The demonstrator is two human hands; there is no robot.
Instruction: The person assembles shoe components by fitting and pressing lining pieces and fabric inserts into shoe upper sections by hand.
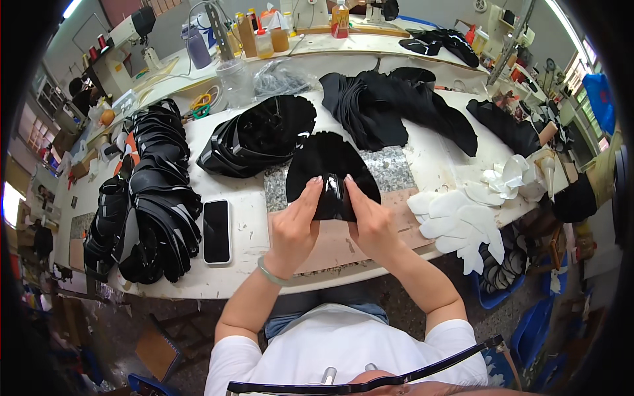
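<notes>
Between my two hands is a glossy black shoe upper piece (333, 162), rounded at its far edge, with light glinting on its middle. My left hand (297, 224) grips its near left side, thumb and fingertips on the shiny surface. On the near right side my right hand (371, 221) holds it the same way. The fingers' undersides are hidden. Beneath the piece lies a speckled grey slab (389, 166) with a pinkish board (320, 249) at its near side. Just beyond, to the left, sits a pile of similar black pieces (261, 135).
Stacks of black pieces (162, 198) line the left, beside a phone (216, 231). Black sheets (396, 105) lie at the back. White petal-shaped pieces (459, 218) spread on the right, above a blue basket (492, 298). Green-handled scissors (201, 109) and bottles (340, 21) stand farther off.
</notes>
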